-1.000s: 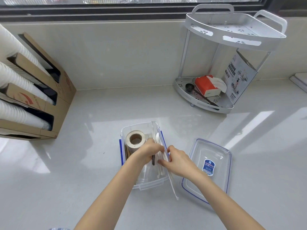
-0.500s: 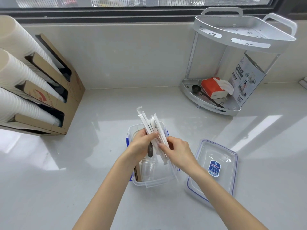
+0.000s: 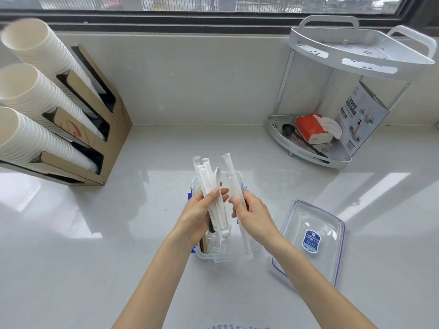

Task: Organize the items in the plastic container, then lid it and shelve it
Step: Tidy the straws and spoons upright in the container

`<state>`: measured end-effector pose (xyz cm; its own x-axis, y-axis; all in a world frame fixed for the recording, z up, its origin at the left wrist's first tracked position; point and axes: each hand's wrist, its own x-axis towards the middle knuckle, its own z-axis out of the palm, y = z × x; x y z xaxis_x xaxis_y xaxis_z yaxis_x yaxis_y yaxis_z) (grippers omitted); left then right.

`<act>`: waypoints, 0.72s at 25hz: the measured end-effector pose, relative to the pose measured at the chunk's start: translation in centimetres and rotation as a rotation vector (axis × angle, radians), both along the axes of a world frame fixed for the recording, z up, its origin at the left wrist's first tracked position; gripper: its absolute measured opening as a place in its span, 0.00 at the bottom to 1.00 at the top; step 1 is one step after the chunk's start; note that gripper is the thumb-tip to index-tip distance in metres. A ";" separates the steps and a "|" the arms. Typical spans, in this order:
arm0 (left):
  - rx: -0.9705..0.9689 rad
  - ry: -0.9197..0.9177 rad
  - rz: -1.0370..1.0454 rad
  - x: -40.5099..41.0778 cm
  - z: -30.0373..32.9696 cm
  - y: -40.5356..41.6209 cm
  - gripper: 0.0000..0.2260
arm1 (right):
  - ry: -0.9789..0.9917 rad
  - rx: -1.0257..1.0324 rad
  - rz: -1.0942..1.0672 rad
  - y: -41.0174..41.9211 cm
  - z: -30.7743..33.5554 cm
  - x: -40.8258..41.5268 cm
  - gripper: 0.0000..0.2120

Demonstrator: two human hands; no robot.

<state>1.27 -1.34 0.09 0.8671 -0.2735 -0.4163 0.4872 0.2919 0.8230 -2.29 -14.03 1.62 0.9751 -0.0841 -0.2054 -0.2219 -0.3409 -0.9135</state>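
A clear plastic container [image 3: 225,257] with blue clips stands on the white counter in front of me. Above it my left hand [image 3: 199,214] grips a bundle of wrapped straws and a white plastic spoon [image 3: 206,176], held upright. Just to the right, my right hand [image 3: 251,214] pinches a single long wrapped straw [image 3: 231,172] that reaches down into the container. The clear lid [image 3: 316,236] with a blue sticker lies upside down on the counter to the right. The rest of the container's contents are mostly hidden by my hands.
A cardboard dispenser [image 3: 104,129] with three stacks of white paper cups stands at the left. At the back right is a white two-tier corner shelf [image 3: 356,60] holding a red tissue pack [image 3: 311,129], a black scoop and a printed box.
Both hands lifted the straws and spoon up out of the container. The right hand has now drawn one straw away from the bundle in the left hand.
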 end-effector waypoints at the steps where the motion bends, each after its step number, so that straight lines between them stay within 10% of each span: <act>1: 0.007 -0.002 0.004 -0.1 0.1 0.1 0.08 | -0.006 0.049 -0.024 0.0 0.1 0.1 0.08; 12: 0.030 -0.091 -0.162 -1.2 1.8 0.3 0.03 | 0.080 0.365 -0.049 -0.2 1.2 0.8 0.07; 18: 0.120 -0.060 -0.344 -2.1 2.7 0.3 0.16 | 0.150 0.423 0.022 -0.4 2.1 2.1 0.20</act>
